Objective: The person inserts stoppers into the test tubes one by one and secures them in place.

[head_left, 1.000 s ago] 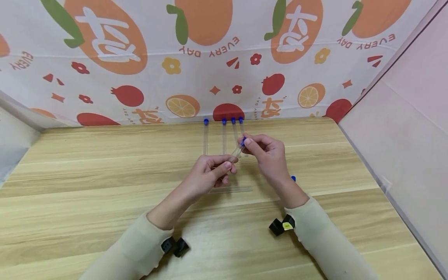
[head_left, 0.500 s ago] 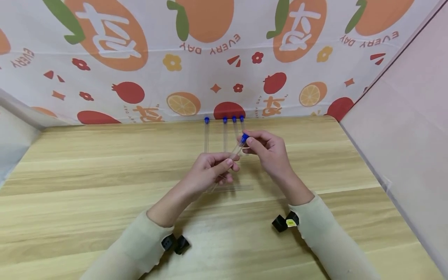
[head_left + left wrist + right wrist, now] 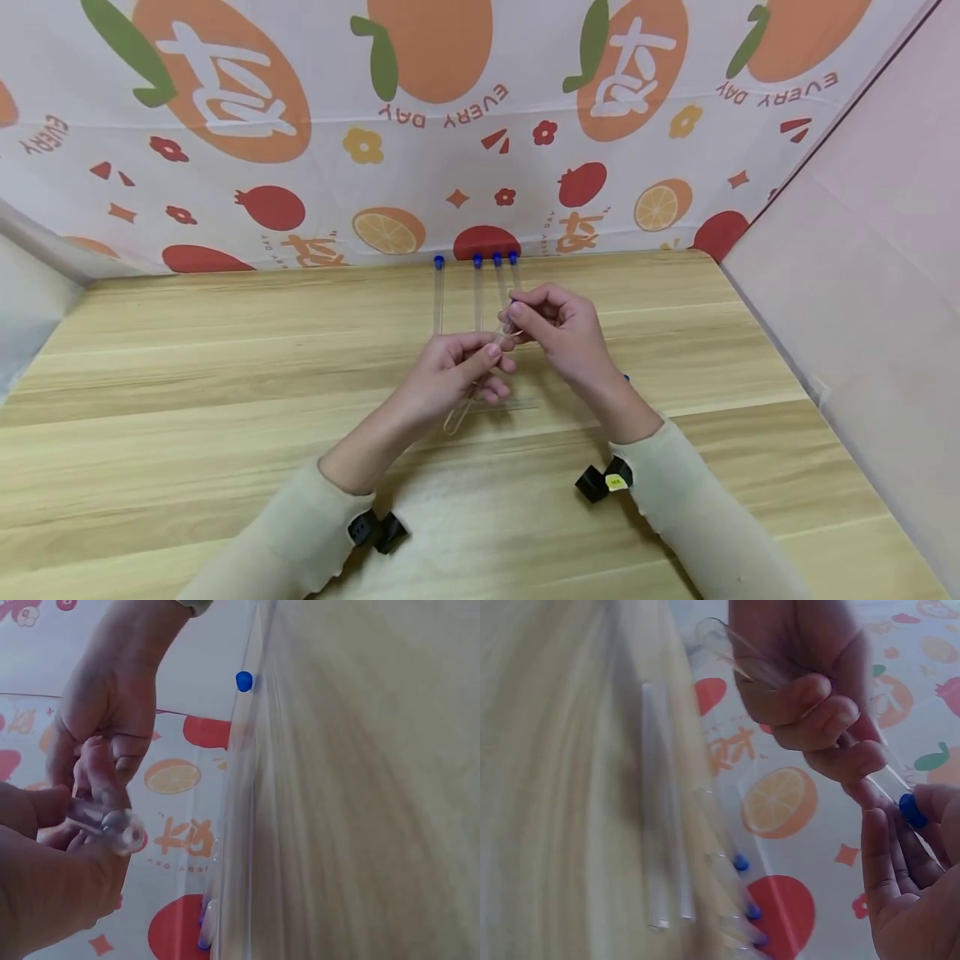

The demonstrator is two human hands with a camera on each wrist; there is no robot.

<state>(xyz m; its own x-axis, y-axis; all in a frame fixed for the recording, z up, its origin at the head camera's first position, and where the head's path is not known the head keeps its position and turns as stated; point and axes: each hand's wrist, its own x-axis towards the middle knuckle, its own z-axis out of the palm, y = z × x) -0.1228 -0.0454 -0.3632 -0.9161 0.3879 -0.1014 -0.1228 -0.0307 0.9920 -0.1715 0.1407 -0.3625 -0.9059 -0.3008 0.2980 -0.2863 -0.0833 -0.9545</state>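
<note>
A clear test tube (image 3: 456, 415) slants between my two hands above the table, its rounded end pointing down toward me. My left hand (image 3: 448, 368) grips the tube's body between thumb and fingers. At the tube's upper end, my right hand (image 3: 564, 329) pinches a blue cap (image 3: 913, 811), which sits at the mouth in the right wrist view. From the head view, the right thumb and fingers hide most of that cap. The rounded tip also shows close up in the left wrist view, beyond the left thumb.
Several blue-capped test tubes (image 3: 478, 292) lie side by side at the table's back edge. Clear tubes (image 3: 656, 825) without visible caps lie behind my hands. A loose blue cap (image 3: 627, 378) rests by my right wrist. A fruit-print cloth (image 3: 300, 150) hangs behind the table.
My right hand has shifted slightly left and down, nearer the left hand, and its fingers now cover more of the cap. The tube's rounded end shows further out below my left hand.
</note>
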